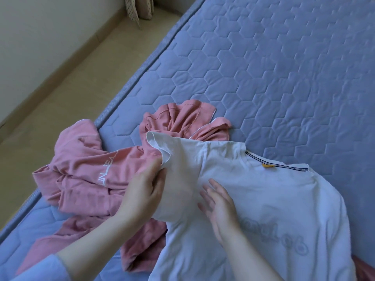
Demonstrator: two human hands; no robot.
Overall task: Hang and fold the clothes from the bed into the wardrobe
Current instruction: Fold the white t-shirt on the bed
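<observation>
Across the far and right of the scene, a blue quilted mattress (263,67) is seen, with a white T-shirt (263,199) spread on its near right part and crumpled pink clothes (85,169) heaped just left of it and partly under it, by the mattress edge. The sleeve (172,159) at the shirt's left is gripped near its cuff by the left hand (145,189), fingers curled on the fabric, while the right hand (220,209) is laid on the shirt's body with fingers straight and slightly spread, nothing gripped. A small yellow tag (267,165) is noted at the collar.
</observation>
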